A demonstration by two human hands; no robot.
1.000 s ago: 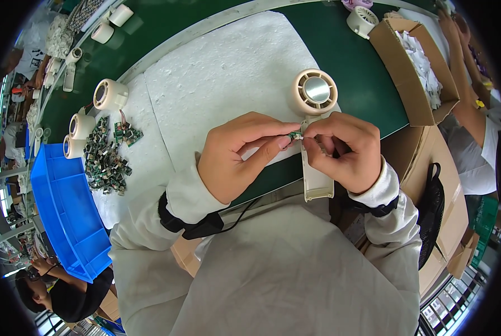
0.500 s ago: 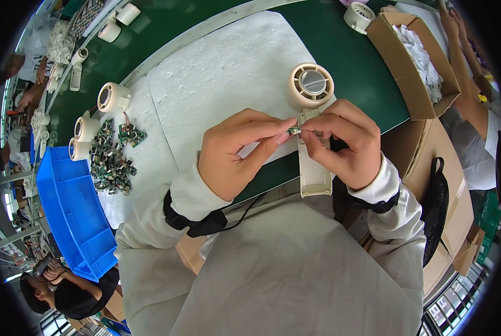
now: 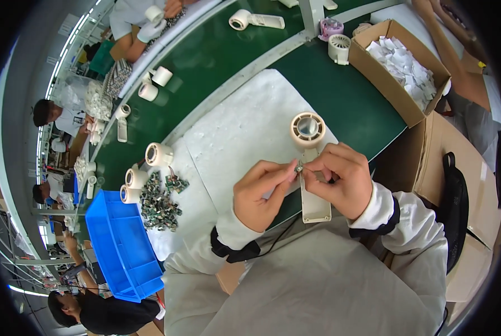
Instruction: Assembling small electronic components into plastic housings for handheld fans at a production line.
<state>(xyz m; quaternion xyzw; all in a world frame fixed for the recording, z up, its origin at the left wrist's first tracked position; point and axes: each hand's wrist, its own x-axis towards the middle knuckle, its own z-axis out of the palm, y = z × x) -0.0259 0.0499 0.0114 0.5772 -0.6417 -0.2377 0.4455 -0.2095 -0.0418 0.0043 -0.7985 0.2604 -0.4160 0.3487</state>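
Note:
A small circuit board [image 3: 299,167] is pinched between the fingertips of both hands. My left hand [image 3: 261,193] grips it from the left with thumb and index finger. From the right, the closed fingertips of my right hand [image 3: 342,173] meet its other edge; any thin wire there is too small to make out. Just beneath the hands lies the cream handle shell [image 3: 316,208] of a handheld fan, its open side up. Its round fan head [image 3: 308,130] points away from me on the white foam sheet [image 3: 233,123]. The right hand partly covers the handle.
Left on the foam are a pile of circuit boards [image 3: 160,207] and several cream fan heads [image 3: 159,154]. A blue divided tray [image 3: 121,246] stands beside them. A carton [image 3: 415,109] of white pieces sits at right. Beyond the rail [image 3: 250,59], fan parts lie on a green belt. Other people sit around.
My view has tilted up and left, so the scene sits lower and further right, with more of the belt showing. Both hands still pinch the circuit board above the fan handle.

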